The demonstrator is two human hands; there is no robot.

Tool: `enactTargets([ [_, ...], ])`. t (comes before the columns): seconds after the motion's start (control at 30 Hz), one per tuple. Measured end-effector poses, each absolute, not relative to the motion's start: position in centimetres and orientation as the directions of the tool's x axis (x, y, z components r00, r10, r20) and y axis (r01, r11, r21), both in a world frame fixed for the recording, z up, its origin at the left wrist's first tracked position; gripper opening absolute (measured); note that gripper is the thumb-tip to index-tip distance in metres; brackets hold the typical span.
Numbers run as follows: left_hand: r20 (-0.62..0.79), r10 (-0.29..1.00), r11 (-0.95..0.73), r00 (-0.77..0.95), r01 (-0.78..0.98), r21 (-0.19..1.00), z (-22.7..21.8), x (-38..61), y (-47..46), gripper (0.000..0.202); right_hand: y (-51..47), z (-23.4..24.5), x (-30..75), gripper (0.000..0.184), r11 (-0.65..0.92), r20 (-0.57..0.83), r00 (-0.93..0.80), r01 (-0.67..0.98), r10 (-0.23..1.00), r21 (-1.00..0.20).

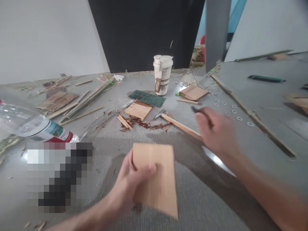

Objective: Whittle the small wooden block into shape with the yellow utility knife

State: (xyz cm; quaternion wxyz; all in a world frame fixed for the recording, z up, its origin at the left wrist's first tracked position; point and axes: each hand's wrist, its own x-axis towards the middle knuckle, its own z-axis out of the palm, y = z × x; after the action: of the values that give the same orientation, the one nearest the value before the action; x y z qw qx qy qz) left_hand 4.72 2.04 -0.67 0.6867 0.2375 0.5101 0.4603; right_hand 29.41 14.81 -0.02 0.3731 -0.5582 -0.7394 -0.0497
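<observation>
A clear bottle (44, 126) is showing left of the left grip (137, 176), which is clamping a pale wooden board (160, 186), thumb across its face. Beyond that grip, a wooden block (139, 110) is resting by dark shavings (157, 126), with a white cup (165, 72) standing farther off. The right grip (218, 131), blurred, is curling around a dark-ended object (194, 109); washers (237, 118) are lying just beyond its right side.

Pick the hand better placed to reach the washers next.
Right hand, probably: it's nearer the washers, though it seems to hold a dark-handled tool. The left hand grips a wooden board farther away.
</observation>
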Motion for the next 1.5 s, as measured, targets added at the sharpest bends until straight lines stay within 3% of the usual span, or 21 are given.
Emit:
enactTargets([
  [0.1, -0.464, 0.880, 0.397, -0.103, -0.380, 0.836, -1.0, 4.0, 4.2, 0.061, 14.1, -0.9, 27.7, 0.030, 0.471, 0.471, -0.253, 0.769, 0.845, -0.433],
  [0.33, -0.432, 0.898, 0.381, -0.082, -0.343, 0.858, -1.6, 3.3, 5.0, 0.066, 12.1, -1.8, 26.2, 0.022, 0.593, 0.487, -0.359, 0.623, 0.796, -0.510],
  [0.63, -0.358, 0.933, 0.332, -0.022, -0.326, 0.885, -2.2, 3.5, 5.2, 0.062, 10.9, -1.3, 26.4, 0.026, 0.797, 0.490, -0.629, 0.500, 0.604, -0.339],
  [0.83, -0.380, 0.925, 0.362, 0.002, -0.314, 0.878, -2.0, 3.4, 5.0, 0.066, 10.9, -1.1, 26.4, 0.028, 0.806, 0.523, -0.621, 0.522, 0.584, -0.280],
  [1.03, -0.524, 0.852, 0.492, -0.014, -0.326, 0.808, -2.1, 3.2, 4.4, 0.072, 10.9, -1.0, 26.5, 0.030, 0.814, 0.593, -0.623, 0.573, 0.510, -0.099],
  [1.13, -0.503, 0.863, 0.488, 0.053, -0.345, 0.802, -1.6, 3.8, 3.0, 0.068, 12.4, -0.9, 27.7, 0.031, 0.716, 0.574, -0.523, 0.677, 0.630, -0.170],
  [1.23, -0.368, 0.805, 0.557, 0.464, -0.382, 0.738, -1.0, 4.5, 1.7, 0.050, 14.5, -0.5, 29.9, 0.030, 0.439, 0.594, -0.177, 0.836, 0.785, -0.331],
  [1.27, -0.336, 0.820, 0.536, 0.464, -0.415, 0.735, -1.0, 4.6, 1.7, 0.051, 15.0, -0.4, 30.4, 0.029, 0.413, 0.628, -0.114, 0.839, 0.770, -0.355],
  [1.33, -0.381, 0.880, 0.469, 0.282, -0.398, 0.789, -1.2, 4.3, 2.4, 0.056, 15.2, -0.3, 30.6, 0.028, 0.418, 0.659, -0.077, 0.825, 0.749, -0.380],
  [1.4, -0.419, 0.905, 0.414, 0.073, -0.382, 0.826, -1.6, 3.5, 3.9, 0.061, 14.4, -0.5, 29.7, 0.024, 0.529, 0.634, -0.196, 0.754, 0.748, -0.390],
  [1.5, -0.414, 0.910, 0.382, -0.007, -0.374, 0.845, -2.1, 2.5, 5.5, 0.065, 12.4, -1.1, 27.7, 0.020, 0.696, 0.587, -0.423, 0.607, 0.691, -0.383],
])
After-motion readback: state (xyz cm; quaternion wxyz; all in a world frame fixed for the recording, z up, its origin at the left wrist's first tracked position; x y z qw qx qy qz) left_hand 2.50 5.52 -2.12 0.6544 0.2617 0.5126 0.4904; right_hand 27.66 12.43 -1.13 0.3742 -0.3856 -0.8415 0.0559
